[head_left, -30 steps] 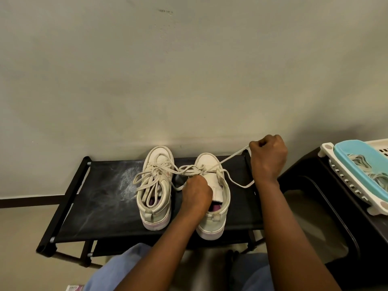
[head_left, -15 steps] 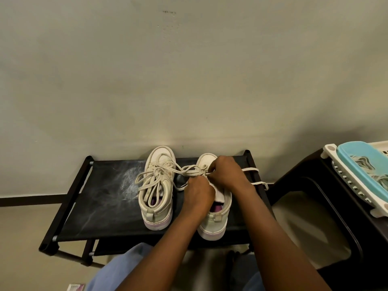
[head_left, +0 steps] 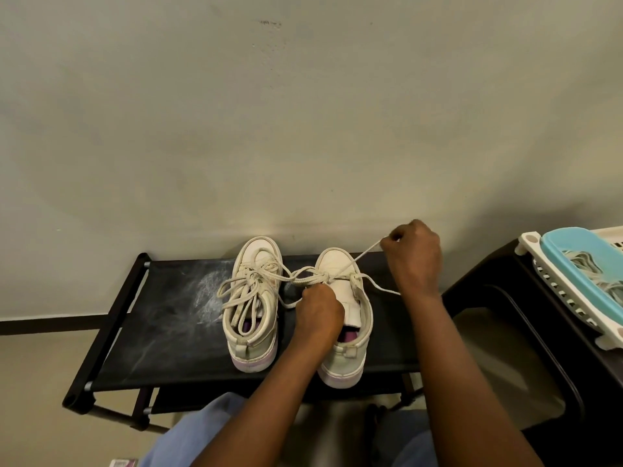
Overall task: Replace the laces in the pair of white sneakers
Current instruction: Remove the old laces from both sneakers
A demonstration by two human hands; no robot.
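We see on the left sneaker (head_left: pixel 268 305) and the right sneaker (head_left: pixel 347 291) a smooth off-white upper that looks like leather, with little shine. The lace (head_left: pixel 365 253) is flat woven cloth. The shelf (head_left: pixel 161 332) is matt black fabric with chalky white smears, and its frame (head_left: pixel 108 328) looks like black tube. The wall (head_left: pixel 303 112) is matt paint, slightly uneven. The white basket (head_left: pixel 569 305) and blue tray (head_left: pixel 580 257) look like plastic; the black stool (head_left: pixel 526 315) has a soft gloss.

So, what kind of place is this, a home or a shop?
Most likely a home, perhaps an entry corner: a low black shoe rack stands against a plain wall, white sneakers sit on it, and a white plastic basket is beside it.
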